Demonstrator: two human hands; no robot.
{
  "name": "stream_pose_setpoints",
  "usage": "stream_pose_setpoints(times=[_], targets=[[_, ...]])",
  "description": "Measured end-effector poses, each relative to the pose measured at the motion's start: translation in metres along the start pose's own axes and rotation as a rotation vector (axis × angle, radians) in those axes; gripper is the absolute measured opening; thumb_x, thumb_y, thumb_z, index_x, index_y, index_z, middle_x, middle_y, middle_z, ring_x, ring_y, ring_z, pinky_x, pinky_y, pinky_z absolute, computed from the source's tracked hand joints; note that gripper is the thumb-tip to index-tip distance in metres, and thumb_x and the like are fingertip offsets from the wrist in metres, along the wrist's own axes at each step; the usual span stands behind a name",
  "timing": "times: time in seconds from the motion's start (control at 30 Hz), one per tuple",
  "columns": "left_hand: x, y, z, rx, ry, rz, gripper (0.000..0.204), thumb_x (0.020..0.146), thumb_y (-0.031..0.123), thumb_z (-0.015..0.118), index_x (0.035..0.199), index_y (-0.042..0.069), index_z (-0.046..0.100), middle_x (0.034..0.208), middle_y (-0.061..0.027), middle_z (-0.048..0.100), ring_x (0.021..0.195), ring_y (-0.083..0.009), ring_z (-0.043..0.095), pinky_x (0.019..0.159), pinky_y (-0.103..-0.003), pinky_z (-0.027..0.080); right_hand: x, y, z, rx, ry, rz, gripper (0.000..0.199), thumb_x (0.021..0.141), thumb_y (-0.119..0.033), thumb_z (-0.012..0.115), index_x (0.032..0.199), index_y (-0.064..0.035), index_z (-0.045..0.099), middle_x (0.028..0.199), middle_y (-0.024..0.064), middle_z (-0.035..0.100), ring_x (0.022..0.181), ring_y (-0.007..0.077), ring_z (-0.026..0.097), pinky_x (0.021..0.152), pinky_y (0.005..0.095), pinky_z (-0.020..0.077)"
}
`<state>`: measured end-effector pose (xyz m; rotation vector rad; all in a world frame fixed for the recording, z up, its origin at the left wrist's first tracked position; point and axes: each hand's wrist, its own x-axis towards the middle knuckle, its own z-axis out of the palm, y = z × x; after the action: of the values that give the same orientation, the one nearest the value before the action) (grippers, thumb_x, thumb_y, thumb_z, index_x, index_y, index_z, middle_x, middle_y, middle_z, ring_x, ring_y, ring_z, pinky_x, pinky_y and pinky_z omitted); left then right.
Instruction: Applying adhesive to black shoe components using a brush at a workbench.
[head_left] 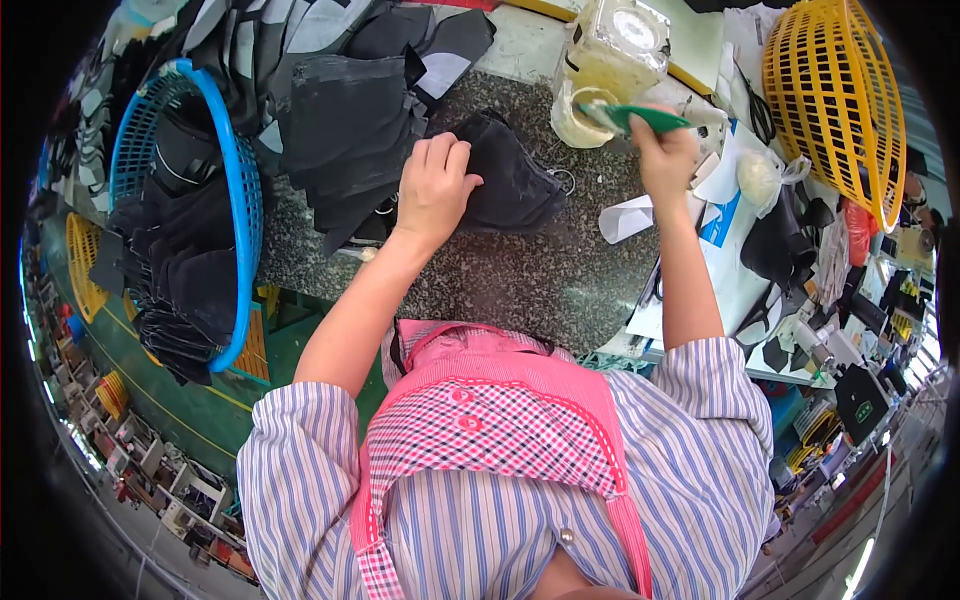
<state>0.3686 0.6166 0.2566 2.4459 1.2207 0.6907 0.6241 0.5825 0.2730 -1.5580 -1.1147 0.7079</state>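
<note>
My left hand (pixel 437 190) is closed, its fingers curled down at the left edge of a dark fabric piece (pixel 510 185); the fingertips are hidden, so what they grip cannot be made out. Just left of it lies a stack of black, flat-cut pieces (pixel 345 135). In my right hand (pixel 667 160) is a green-handled brush (pixel 645 117), slightly blurred. Its pale end is over the mouth of a yellowish plastic container (pixel 578 125) crusted with whitish residue. A metal ring (pixel 565 181) shows at the right edge of the dark piece.
A blue basket (pixel 240 215) full of black pieces stands left of the speckled stone tabletop (pixel 510 285). A yellow basket (pixel 835 100) tilts at the far right. Near my right forearm are a curled white paper (pixel 626 219) and a knotted plastic bag (pixel 765 180).
</note>
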Motion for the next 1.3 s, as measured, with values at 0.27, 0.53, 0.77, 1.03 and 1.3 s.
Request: stream_pose_setpoints(times=[0.27, 0.53, 0.77, 1.03, 1.3], targets=[[-0.018, 0.005, -0.004, -0.136, -0.1, 0.151, 0.018, 0.059, -0.002, 0.057, 0.072, 0.003, 0.047, 0.092, -0.0115, 0.052, 0.086, -0.0259, 0.049, 0.073, -0.034, 0.041, 0.011, 0.002, -0.037, 0.125, 0.131, 0.142, 0.01, 0.074, -0.012, 0.061, 0.073, -0.0026, 0.057, 0.066, 0.0013, 0.057, 0.057, 0.0058, 0.047, 0.052, 0.0199, 0.0347], [-0.001, 0.018, -0.088, -0.688, -0.502, -0.332, 0.016, 0.068, -0.002, 0.058, 0.083, 0.004, 0.054, 0.093, -0.0104, 0.059, 0.081, -0.0189, 0.057, 0.069, -0.028, 0.044, -0.029, 0.004, -0.019, 0.229, 0.114, 0.227, 0.013, 0.075, -0.014, 0.062, 0.079, -0.0021, 0.058, 0.07, 0.0014, 0.058, 0.058, 0.0074, 0.051, 0.053, 0.0206, 0.0408], [-0.045, 0.011, -0.019, 0.219, -0.019, 0.276, 0.023, 0.063, 0.012, 0.053, 0.085, 0.009, 0.057, 0.093, -0.0067, 0.058, 0.081, -0.0205, 0.055, 0.062, -0.029, 0.046, -0.028, -0.01, 0.018, 0.304, 0.013, 0.172, 0.01, 0.076, -0.011, 0.061, 0.079, -0.0021, 0.058, 0.071, 0.0018, 0.059, 0.058, 0.0074, 0.052, 0.053, 0.0206, 0.0407], [-0.052, 0.012, 0.002, 0.095, -0.145, 0.212, 0.026, 0.063, 0.01, 0.052, 0.088, 0.007, 0.057, 0.093, -0.0085, 0.058, 0.078, -0.0193, 0.055, 0.062, -0.029, 0.047, -0.002, -0.004, 0.076, 0.098, -0.251, -0.054, 0.01, 0.072, -0.002, 0.059, 0.082, -0.0018, 0.059, 0.072, 0.0002, 0.057, 0.06, 0.0064, 0.05, 0.054, 0.0205, 0.0394], [-0.05, 0.012, 0.0, -0.013, -0.094, 0.13, 0.017, 0.065, 0.007, 0.056, 0.081, 0.007, 0.06, 0.086, -0.0073, 0.061, 0.072, -0.0187, 0.057, 0.063, -0.028, 0.048, -0.054, -0.017, 0.016, -0.085, -0.649, 0.31, 0.009, 0.072, 0.001, 0.057, 0.081, -0.0008, 0.058, 0.075, 0.0013, 0.059, 0.06, 0.0075, 0.051, 0.055, 0.0199, 0.0399]])
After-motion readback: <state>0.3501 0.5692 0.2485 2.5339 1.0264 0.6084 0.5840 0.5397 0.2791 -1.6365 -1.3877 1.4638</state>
